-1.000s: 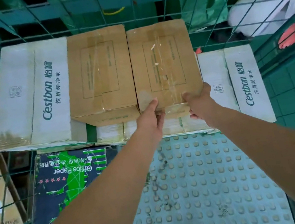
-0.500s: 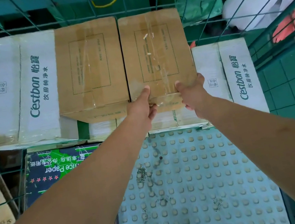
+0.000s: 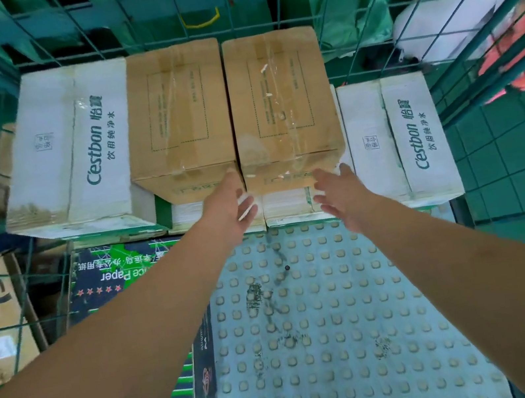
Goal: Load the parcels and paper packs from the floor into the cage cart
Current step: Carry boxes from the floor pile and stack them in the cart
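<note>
Both hands — left hand (image 3: 232, 205), right hand (image 3: 341, 198) — hover open by the near face of the taped brown parcel (image 3: 280, 105) atop the cart's stack; likely stiff, slick tape — grip bottom edges

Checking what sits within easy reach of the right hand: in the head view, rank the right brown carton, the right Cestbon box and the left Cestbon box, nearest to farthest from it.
From the right hand:
1. Right brown carton, just ahead of the fingers.
2. Right Cestbon box, beside it on the right, nearly as close.
3. Left Cestbon box, far left, beyond the left brown carton.
</note>
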Motion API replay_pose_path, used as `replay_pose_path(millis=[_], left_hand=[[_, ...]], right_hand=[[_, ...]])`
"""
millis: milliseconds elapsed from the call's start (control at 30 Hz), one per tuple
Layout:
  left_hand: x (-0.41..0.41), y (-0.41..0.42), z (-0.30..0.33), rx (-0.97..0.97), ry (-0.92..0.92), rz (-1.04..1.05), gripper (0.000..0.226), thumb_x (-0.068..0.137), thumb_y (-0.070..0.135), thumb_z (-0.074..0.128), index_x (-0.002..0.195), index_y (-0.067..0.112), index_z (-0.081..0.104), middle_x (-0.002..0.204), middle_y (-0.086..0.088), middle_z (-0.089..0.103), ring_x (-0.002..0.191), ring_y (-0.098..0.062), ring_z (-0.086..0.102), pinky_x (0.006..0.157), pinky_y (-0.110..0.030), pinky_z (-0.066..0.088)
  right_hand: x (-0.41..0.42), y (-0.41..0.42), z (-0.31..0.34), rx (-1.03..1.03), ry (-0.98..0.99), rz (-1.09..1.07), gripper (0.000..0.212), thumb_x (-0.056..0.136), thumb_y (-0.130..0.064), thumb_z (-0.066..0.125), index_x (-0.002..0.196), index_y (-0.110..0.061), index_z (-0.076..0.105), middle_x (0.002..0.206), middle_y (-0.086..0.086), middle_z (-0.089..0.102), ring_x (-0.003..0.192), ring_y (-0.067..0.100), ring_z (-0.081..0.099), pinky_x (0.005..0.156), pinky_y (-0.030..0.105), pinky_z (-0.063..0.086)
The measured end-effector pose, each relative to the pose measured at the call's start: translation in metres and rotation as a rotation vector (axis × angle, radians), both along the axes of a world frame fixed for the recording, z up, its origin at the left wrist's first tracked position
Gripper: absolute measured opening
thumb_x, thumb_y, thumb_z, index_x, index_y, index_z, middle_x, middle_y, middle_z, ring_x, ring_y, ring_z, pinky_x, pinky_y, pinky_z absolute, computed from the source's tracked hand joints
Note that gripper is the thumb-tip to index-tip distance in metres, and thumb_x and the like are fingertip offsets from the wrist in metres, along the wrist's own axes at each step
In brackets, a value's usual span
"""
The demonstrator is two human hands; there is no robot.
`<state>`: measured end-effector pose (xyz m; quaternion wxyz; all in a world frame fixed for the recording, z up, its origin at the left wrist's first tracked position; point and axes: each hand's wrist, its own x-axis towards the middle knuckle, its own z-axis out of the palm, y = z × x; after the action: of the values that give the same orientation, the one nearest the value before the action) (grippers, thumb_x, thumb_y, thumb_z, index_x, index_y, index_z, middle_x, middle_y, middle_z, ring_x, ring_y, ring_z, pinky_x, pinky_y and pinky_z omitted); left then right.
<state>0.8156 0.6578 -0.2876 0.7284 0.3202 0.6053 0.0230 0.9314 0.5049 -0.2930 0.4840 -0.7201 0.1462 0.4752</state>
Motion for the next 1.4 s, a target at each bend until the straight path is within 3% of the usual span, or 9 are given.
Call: replay_pose_path(millis=[267, 400, 533, 667, 767, 833, 1033, 1267, 1400], left_hand=[[-0.070, -0.063, 0.097, 0.015, -0.043, 0.009, 0.025, 0.107, 0.038, 0.054, 0.123, 0.020, 0.055, 0.125, 0.000, 0.062, 0.110, -0.019, 0.063, 0.102, -0.038, 0.055], [-0.114, -0.090, 0.164, 0.033, -0.116, 0.046, 0.028, 0.106, 0.036, 0.055, 0.128, 0.018, 0.056, 0.125, 0.000, 0.063, 0.110, -0.018, 0.065, 0.098, -0.034, 0.054], [-0.167, -0.111, 0.219, 0.101, -0.143, 0.099, 0.023, 0.106, 0.033, 0.057, 0.119, 0.016, 0.063, 0.119, -0.002, 0.068, 0.106, -0.016, 0.067, 0.094, -0.033, 0.056], [-0.230, -0.134, 0.268, 0.162, -0.145, 0.202, 0.021, 0.105, 0.033, 0.057, 0.112, 0.014, 0.066, 0.111, -0.005, 0.070, 0.099, -0.016, 0.066, 0.092, -0.036, 0.057], [-0.279, -0.149, 0.297, 0.208, -0.142, 0.290, 0.020, 0.105, 0.030, 0.057, 0.107, 0.012, 0.065, 0.094, -0.002, 0.066, 0.090, -0.015, 0.063, 0.102, -0.042, 0.053], [-0.309, -0.160, 0.312, 0.216, -0.149, 0.344, 0.020, 0.105, 0.031, 0.057, 0.106, 0.011, 0.064, 0.092, -0.003, 0.065, 0.086, -0.015, 0.063, 0.100, -0.041, 0.054], [-0.432, -0.199, 0.335, 0.213, -0.152, 0.616, 0.015, 0.106, 0.024, 0.056, 0.098, 0.014, 0.064, 0.086, 0.001, 0.070, 0.081, -0.010, 0.064, 0.075, -0.026, 0.056], [-0.588, -0.246, 0.325, 0.157, -0.146, 0.957, 0.015, 0.104, 0.026, 0.055, 0.108, 0.014, 0.065, 0.109, -0.006, 0.076, 0.088, -0.010, 0.066, 0.083, -0.028, 0.054], [-0.688, -0.286, 0.323, 0.148, -0.110, 1.178, 0.011, 0.104, 0.020, 0.055, 0.106, 0.014, 0.064, 0.082, 0.003, 0.074, 0.081, -0.010, 0.067, 0.086, -0.030, 0.055]], right_hand=[[-0.095, -0.010, 0.089, 0.104, 0.010, 0.119, 0.066, 0.104, -0.040, 0.058, 0.159, -0.019, 0.029, 0.124, 0.002, 0.065, 0.102, 0.019, 0.065, 0.103, 0.042, 0.052], [-0.144, -0.020, 0.164, 0.145, 0.037, 0.171, 0.049, 0.107, -0.038, 0.053, 0.149, -0.015, 0.044, 0.117, 0.006, 0.066, 0.114, 0.028, 0.067, 0.106, 0.047, 0.052], [-0.193, -0.031, 0.231, 0.201, 0.065, 0.199, 0.024, 0.109, -0.034, 0.050, 0.126, -0.019, 0.056, 0.110, 0.000, 0.066, 0.097, 0.012, 0.065, 0.085, 0.027, 0.054], [-0.251, -0.040, 0.277, 0.250, 0.095, 0.222, 0.022, 0.108, -0.031, 0.052, 0.121, -0.015, 0.061, 0.106, 0.005, 0.071, 0.115, 0.031, 0.067, 0.111, 0.046, 0.048], [-0.297, -0.048, 0.301, 0.305, 0.133, 0.271, 0.029, 0.107, -0.030, 0.054, 0.128, -0.011, 0.061, 0.110, 0.010, 0.073, 0.109, 0.029, 0.069, 0.098, 0.038, 0.055], [-0.326, -0.054, 0.311, 0.332, 0.152, 0.316, 0.020, 0.106, -0.030, 0.054, 0.120, -0.017, 0.061, 0.102, 0.003, 0.074, 0.096, 0.017, 0.069, 0.084, 0.027, 0.054], [-0.443, -0.060, 0.332, 0.301, 0.205, 0.546, 0.012, 0.105, -0.028, 0.056, 0.110, -0.017, 0.061, 0.108, 0.007, 0.072, 0.092, 0.017, 0.066, 0.082, 0.026, 0.053], [-0.596, -0.066, 0.323, 0.203, 0.172, 0.921, 0.013, 0.105, -0.026, 0.055, 0.109, -0.016, 0.062, 0.085, 0.000, 0.072, 0.072, 0.013, 0.059, 0.064, 0.024, 0.045], [-0.704, -0.082, 0.323, 0.135, 0.217, 1.133, 0.011, 0.104, -0.027, 0.055, 0.104, -0.019, 0.063, 0.088, 0.000, 0.073, 0.073, 0.012, 0.063, 0.062, 0.023, 0.048]])
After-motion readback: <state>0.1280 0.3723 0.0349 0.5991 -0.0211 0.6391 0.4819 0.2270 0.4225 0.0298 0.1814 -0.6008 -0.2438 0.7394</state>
